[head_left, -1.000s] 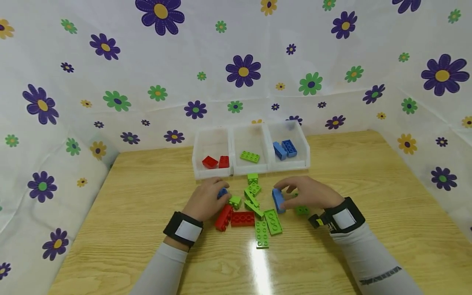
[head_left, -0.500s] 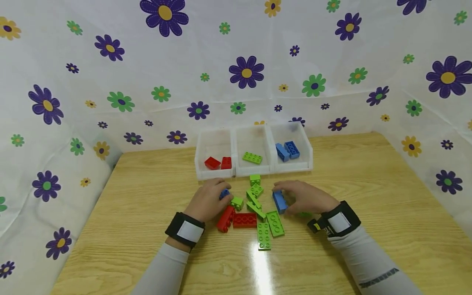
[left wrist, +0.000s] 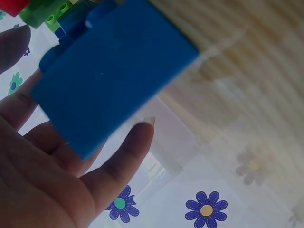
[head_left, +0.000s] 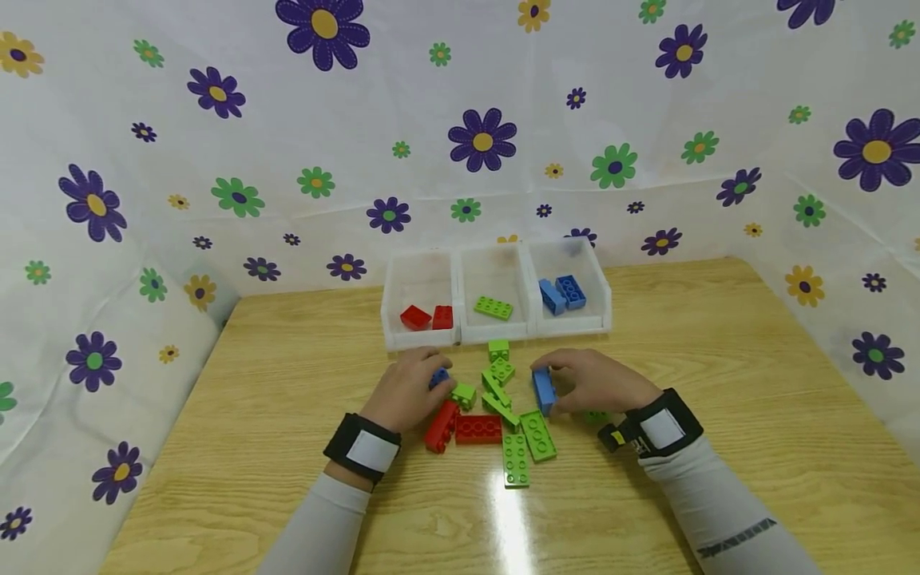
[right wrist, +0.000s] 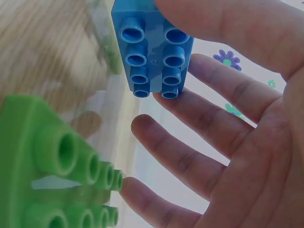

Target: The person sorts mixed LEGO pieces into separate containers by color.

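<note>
My left hand (head_left: 402, 391) grips a dark blue brick (head_left: 440, 377) between thumb and fingers, at the left of a loose pile. In the left wrist view this brick (left wrist: 114, 76) is large, its studs turned to the upper left. My right hand (head_left: 600, 382) pinches a long light blue brick (head_left: 544, 391) lengthwise, thumb at the near end and fingers at the far end. In the right wrist view the studded side of that brick (right wrist: 154, 52) faces the palm. A green brick (right wrist: 61, 166) lies below the right palm, mostly hidden by the hand in the head view.
Between the hands lie red bricks (head_left: 478, 430) and several green bricks (head_left: 515, 461). Behind them stand three joined white bins: the left bin (head_left: 420, 339) holds red bricks, the middle bin (head_left: 496, 331) a green one, the right bin (head_left: 575, 323) blue ones. A flowered cloth (head_left: 402, 80) hangs behind.
My right hand has drawn its fingers and thumb in onto the ends of the light blue brick. The left hand stays at the dark blue brick; the head view shifts slightly.
</note>
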Available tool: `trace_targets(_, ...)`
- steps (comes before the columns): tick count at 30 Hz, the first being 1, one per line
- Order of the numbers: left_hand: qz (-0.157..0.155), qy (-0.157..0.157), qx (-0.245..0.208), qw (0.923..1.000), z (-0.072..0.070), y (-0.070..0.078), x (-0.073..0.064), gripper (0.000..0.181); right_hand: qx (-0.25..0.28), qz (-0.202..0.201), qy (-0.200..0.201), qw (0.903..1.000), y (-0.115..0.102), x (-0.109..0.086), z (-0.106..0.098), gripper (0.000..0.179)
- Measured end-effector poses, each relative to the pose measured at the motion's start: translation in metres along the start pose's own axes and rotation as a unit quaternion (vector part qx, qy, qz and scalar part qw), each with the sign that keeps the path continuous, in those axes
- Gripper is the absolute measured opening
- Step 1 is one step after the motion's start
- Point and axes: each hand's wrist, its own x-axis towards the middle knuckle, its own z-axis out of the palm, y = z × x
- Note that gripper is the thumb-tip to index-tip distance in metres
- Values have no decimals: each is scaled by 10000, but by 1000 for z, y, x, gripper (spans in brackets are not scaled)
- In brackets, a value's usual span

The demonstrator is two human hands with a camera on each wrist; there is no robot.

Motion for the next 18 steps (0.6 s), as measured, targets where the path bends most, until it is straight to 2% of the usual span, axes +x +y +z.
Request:
trace_targets(6,93,-66,72,9999,1,5,2,29,397,-206,261,9987,1,-1,-10,58)
trace_targets(11,521,-112,206,9984,3,17,3,31,687,-274,636,9952,-1,1,-34,58)
trace_targets(14,817,-43,174,9965,3,25,2,32,442,-190,952,9943,1,9,-52,60)
trace_targets(18,985,34,130,9950,4,32,1,31,-208,-84,1331,9908,5,29,-75,58)
